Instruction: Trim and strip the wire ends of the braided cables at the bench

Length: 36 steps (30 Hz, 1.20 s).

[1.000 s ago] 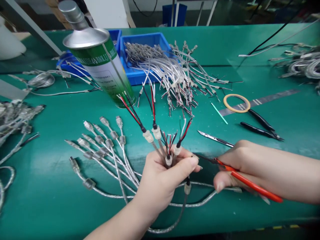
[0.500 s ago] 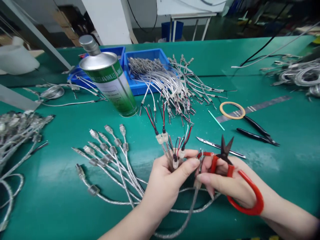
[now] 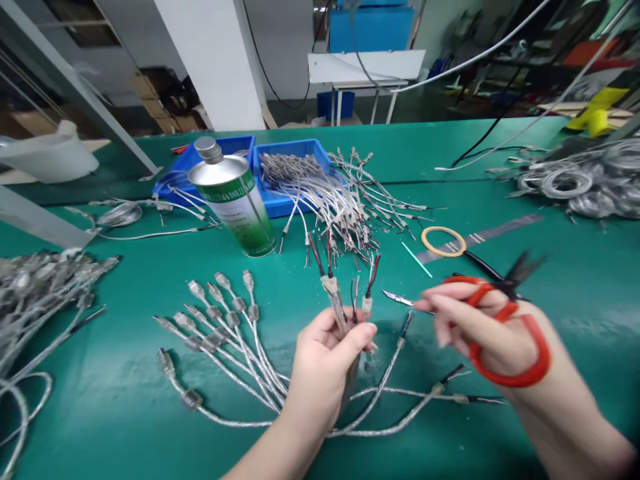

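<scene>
My left hand [image 3: 333, 360] is closed around several clear-jacketed cables [image 3: 336, 303], their stripped ends with red, black and white wires pointing up. My right hand [image 3: 480, 320] is raised to the right, fingers slightly blurred, with red-handled scissors [image 3: 537, 353] looped over it. The scissors' dark blades point up and away, slightly apart. Below and between the hands, loose cable ends [image 3: 400, 343] lie on the table. Left of my left hand, the USB plugs [image 3: 197, 290] of several cables fan out. A craft knife [image 3: 397, 298] lies behind my right fingertips, partly hidden.
A green-and-silver can [image 3: 235, 207] stands before the blue trays [image 3: 277, 208], one heaped with cables. A tape ring [image 3: 443, 242], a steel ruler [image 3: 505, 232] and black-handled pliers [image 3: 483, 265] lie at right. Cable piles sit at the far left [image 3: 40, 293] and far right [image 3: 605, 180].
My right hand has moved right and up, away from my left hand, letting go of a cable end, which now lies on the table. The view has tilted up a little.
</scene>
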{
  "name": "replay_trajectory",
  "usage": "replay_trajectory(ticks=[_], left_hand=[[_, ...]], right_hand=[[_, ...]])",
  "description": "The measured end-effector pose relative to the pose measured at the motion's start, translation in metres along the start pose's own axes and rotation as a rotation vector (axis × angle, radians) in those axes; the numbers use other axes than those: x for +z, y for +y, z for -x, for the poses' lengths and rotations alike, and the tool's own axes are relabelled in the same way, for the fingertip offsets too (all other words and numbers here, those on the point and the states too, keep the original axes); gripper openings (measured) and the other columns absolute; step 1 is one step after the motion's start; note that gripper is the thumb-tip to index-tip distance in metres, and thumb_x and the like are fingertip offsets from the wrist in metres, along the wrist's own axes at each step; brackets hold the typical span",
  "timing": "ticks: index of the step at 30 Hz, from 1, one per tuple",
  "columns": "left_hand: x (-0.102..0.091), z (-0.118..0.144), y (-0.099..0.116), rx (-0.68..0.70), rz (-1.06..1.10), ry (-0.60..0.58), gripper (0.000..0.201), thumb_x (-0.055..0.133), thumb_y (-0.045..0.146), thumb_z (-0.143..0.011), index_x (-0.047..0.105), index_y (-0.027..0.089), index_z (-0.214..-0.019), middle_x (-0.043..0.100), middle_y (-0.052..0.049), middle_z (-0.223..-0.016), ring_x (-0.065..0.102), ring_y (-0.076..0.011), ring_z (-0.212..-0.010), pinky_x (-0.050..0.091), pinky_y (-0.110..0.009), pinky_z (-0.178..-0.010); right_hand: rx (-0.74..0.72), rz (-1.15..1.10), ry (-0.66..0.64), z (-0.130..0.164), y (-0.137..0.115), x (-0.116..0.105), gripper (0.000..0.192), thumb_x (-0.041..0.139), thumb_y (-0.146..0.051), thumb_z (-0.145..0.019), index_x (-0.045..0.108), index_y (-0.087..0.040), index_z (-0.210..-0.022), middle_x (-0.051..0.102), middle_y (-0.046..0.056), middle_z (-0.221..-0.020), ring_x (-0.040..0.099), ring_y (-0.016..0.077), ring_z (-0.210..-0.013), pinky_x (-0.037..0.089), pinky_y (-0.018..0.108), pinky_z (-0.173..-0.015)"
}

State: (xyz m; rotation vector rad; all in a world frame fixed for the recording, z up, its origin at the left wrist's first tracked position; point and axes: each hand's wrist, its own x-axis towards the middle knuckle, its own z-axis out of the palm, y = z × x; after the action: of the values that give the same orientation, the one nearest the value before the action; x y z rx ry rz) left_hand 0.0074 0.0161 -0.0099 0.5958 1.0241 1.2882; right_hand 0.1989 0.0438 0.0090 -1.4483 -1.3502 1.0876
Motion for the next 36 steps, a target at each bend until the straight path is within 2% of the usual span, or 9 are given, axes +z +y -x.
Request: replay_trajectory(ticks=[3,7,9,11,13,15,22,29,36], left_hand=[[0.001,0.001,-0.002,0.045,-0.04,-0.045,0.011,0.075,0.019,-0.072,0.067,0.017,-0.08,0.067,0.001,-0.074,0.059,-0.0083,-0.065,0.047,-0.019,-0.066],[0.002,0.003,0.002,0.065,-0.031,-0.064,0.008,0.071,0.02,-0.076,0.067,0.016,-0.082,0.068,-0.001,-0.078,0.061,-0.011,-0.078,0.047,-0.021,-0.078],[0.001,0.002,0.007,0.082,0.073,0.03,0.006,0.069,0.02,-0.078,0.064,0.016,-0.078,0.064,0.0,-0.077,0.058,-0.0103,-0.078,0.046,-0.021,-0.077],[-0.001,-0.001,0.012,0.048,0.206,0.06,0.01,0.063,0.021,-0.082,0.059,0.017,-0.075,0.055,0.003,-0.063,0.05,-0.0078,-0.059,0.043,-0.018,-0.058],[-0.003,-0.002,0.016,-0.032,0.268,-0.003,0.011,0.06,0.021,-0.084,0.055,0.017,-0.075,0.041,0.007,-0.049,0.032,-0.0056,-0.043,0.029,-0.017,-0.042],[-0.006,-0.003,0.018,-0.113,0.239,-0.066,0.008,0.06,0.021,-0.083,0.057,0.016,-0.078,0.035,0.009,-0.045,0.021,-0.0043,-0.04,0.019,-0.017,-0.04],[-0.006,0.001,0.018,-0.168,0.156,-0.161,0.01,0.064,0.024,-0.082,0.064,0.015,-0.087,0.043,0.007,-0.047,0.031,-0.0036,-0.045,0.02,-0.016,-0.043],[-0.007,0.0,0.02,-0.171,0.118,-0.196,0.011,0.066,0.025,-0.081,0.066,0.015,-0.086,0.04,0.007,-0.046,0.034,-0.0048,-0.047,0.021,-0.018,-0.045],[-0.009,0.001,0.019,-0.18,0.039,-0.152,0.022,0.072,0.033,-0.076,0.063,0.014,-0.084,0.04,0.008,-0.046,0.027,-0.0033,-0.043,0.017,-0.02,-0.044]], right_hand=[[0.052,-0.089,-0.243,0.002,-0.022,0.033,0.027,0.068,-0.041,-0.079,0.068,-0.017,-0.09,0.061,-0.001,-0.056,0.054,0.0111,-0.047,0.045,0.022,-0.049],[0.081,-0.222,-0.223,0.0,-0.031,0.056,0.023,0.072,-0.036,-0.077,0.061,-0.017,-0.073,0.058,-0.004,-0.054,0.055,0.0106,-0.051,0.045,0.021,-0.052],[0.074,-0.262,-0.211,-0.001,-0.025,0.056,0.023,0.069,-0.038,-0.081,0.063,-0.016,-0.077,0.062,-0.002,-0.057,0.053,0.0096,-0.049,0.044,0.021,-0.053],[0.077,-0.297,-0.26,-0.002,-0.018,0.054,0.025,0.066,-0.041,-0.084,0.067,-0.016,-0.085,0.069,0.002,-0.068,0.053,0.0086,-0.048,0.041,0.021,-0.05],[0.078,-0.317,-0.32,-0.001,-0.012,0.052,0.027,0.065,-0.042,-0.085,0.069,-0.016,-0.089,0.07,0.003,-0.074,0.053,0.0078,-0.049,0.037,0.02,-0.046],[0.07,-0.329,-0.385,0.001,-0.007,0.051,0.026,0.064,-0.041,-0.086,0.069,-0.016,-0.087,0.069,0.003,-0.072,0.053,0.0082,-0.053,0.037,0.019,-0.046],[0.162,-0.439,-0.631,0.006,0.007,0.05,0.02,0.063,-0.036,-0.088,0.061,-0.017,-0.085,0.059,0.001,-0.076,0.05,0.0064,-0.048,0.038,0.017,-0.042],[0.168,-0.44,-0.599,0.01,0.012,0.047,0.011,0.062,-0.029,-0.089,0.062,-0.018,-0.088,0.062,0.002,-0.078,0.052,0.0072,-0.049,0.04,0.017,-0.043],[0.229,-0.498,-0.624,0.01,0.006,0.05,0.019,0.069,-0.037,-0.083,0.063,-0.019,-0.085,0.06,-0.002,-0.068,0.05,0.005,-0.045,0.041,0.014,-0.043]])
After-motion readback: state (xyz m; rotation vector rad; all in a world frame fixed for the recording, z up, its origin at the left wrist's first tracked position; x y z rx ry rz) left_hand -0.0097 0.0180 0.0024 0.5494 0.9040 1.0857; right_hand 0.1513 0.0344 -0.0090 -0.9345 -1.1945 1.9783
